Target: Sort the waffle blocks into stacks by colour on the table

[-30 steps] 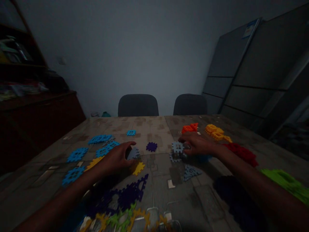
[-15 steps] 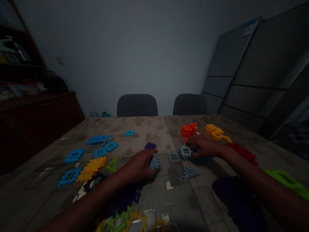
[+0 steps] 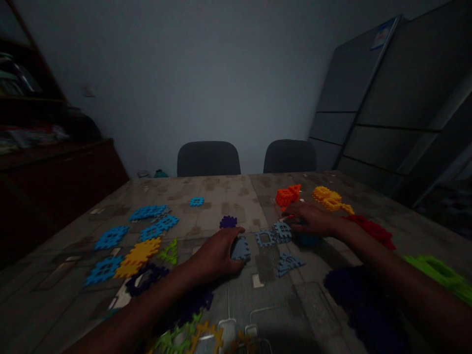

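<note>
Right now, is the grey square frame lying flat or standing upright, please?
Flat: the grey square frame lies on the tabletop, which shows through its opening.

Head camera: above the near side of the table (image 3: 236, 189), facing forward and down
Table: close below, far edge at mid-height
Wall (image 3: 236, 78): straight ahead, beyond that edge

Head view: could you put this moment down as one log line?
left hand: around grey piece | right hand: at grey window piece | between hands: grey square frame
</note>
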The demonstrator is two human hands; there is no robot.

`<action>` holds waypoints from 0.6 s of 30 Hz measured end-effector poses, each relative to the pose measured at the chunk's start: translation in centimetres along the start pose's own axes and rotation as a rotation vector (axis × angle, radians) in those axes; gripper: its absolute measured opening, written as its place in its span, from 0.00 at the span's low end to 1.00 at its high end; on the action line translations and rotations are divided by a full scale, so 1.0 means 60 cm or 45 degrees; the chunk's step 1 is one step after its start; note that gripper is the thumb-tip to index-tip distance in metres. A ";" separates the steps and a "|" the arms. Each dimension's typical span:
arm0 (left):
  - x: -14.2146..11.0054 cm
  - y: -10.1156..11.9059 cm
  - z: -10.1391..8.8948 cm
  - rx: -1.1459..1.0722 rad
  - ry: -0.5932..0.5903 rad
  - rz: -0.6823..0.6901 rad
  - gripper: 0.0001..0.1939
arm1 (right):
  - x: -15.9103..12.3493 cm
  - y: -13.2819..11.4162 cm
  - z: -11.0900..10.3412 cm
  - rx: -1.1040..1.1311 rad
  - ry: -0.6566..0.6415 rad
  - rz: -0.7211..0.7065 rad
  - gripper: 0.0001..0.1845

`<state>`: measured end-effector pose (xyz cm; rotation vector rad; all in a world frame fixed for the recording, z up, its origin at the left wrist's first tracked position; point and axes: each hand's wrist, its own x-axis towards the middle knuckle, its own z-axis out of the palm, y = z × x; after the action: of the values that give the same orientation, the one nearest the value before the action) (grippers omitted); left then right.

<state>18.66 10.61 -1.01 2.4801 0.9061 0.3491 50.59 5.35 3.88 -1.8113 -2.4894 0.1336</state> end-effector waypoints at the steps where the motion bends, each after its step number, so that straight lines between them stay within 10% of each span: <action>1: 0.001 0.001 0.003 -0.001 0.005 0.008 0.39 | -0.001 -0.003 -0.002 0.000 0.019 0.006 0.18; 18: 0.023 0.059 0.046 0.030 0.011 0.128 0.36 | -0.038 -0.055 -0.009 0.127 0.170 -0.023 0.13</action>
<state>22.68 8.19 -1.46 2.5537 0.7951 0.3850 48.24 2.17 4.76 -1.6996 -2.3637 0.1295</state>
